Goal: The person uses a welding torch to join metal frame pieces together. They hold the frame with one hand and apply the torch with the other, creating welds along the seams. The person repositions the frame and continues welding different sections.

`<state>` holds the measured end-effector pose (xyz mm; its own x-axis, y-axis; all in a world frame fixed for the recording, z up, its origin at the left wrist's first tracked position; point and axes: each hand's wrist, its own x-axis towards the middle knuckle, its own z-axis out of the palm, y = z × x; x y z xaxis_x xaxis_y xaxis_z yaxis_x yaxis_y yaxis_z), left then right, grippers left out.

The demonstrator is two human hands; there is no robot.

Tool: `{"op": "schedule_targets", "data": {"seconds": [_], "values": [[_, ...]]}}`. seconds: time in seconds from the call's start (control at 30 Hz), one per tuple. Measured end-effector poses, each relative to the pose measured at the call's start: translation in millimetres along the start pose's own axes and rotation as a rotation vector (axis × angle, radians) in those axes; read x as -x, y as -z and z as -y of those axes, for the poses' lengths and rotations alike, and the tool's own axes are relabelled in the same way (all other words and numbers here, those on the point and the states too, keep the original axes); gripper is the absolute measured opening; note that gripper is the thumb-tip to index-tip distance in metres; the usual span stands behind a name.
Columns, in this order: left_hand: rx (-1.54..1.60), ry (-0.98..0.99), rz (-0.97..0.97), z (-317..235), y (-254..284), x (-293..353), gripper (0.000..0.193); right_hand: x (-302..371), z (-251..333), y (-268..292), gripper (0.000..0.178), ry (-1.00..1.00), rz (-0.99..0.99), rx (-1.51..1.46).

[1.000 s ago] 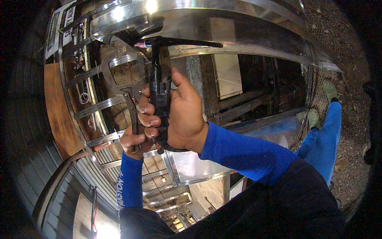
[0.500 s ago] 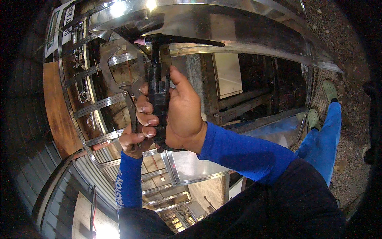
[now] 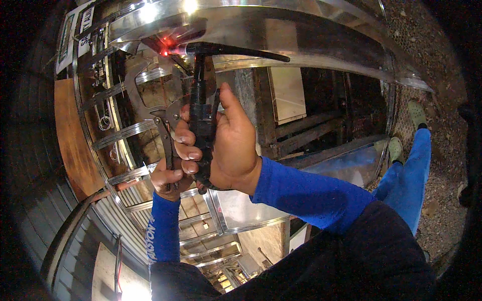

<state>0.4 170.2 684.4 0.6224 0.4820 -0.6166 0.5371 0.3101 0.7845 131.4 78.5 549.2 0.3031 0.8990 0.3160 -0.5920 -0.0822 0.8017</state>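
My right hand is wrapped round the black handle of a TIG welding torch, thumb pointing up along its side. A long black back cap sticks out to the right from the torch head. At the left end of the head, the nozzle faces a shiny metal sheet, where a small red glow shows. Below and left, my left hand is closed on the handles of locking C-clamp pliers. Their large curved jaws reach up toward the metal's edge; what they grip is not clear.
A frame of shiny metal bars runs down the left, beside a brown wooden board. Beyond the frame stands a white panel. At right are my legs in blue trousers and green shoes on gravel ground.
A red glow has appeared at the torch's nozzle against the metal. The torch and my right hand have shifted slightly right. My left hand and the pliers stay almost still.
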Motion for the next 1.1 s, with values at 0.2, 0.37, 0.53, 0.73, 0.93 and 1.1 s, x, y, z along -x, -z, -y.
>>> {"op": "schedule_targets", "data": {"seconds": [0.2,0.37,0.53,0.73,0.93,1.1], "values": [[-0.040,-0.116,0.033,7.5,5.3,-3.9,0.060,-1.7,0.1,-2.0,0.066,0.001,-0.046,0.011],[-0.068,0.035,-0.023,-7.7,-18.6,-1.2,0.076,8.7,9.9,-0.2,0.072,-0.014,-0.070,0.071],[-0.114,0.049,0.088,-1.1,-12.9,-5.8,0.088,15.6,25.5,3.3,0.074,-0.002,-0.024,0.082],[-0.041,0.117,0.059,0.3,-7.8,1.0,0.093,15.7,36.6,-1.8,0.071,0.017,-0.028,0.164],[-0.145,0.127,-0.089,15.4,-3.8,-0.9,0.087,14.4,37.2,-6.1,0.067,0.015,-0.065,0.122],[-0.113,0.109,-0.001,20.8,21.6,3.2,0.090,16.1,36.0,-2.4,0.067,0.031,-0.071,0.170]]}}
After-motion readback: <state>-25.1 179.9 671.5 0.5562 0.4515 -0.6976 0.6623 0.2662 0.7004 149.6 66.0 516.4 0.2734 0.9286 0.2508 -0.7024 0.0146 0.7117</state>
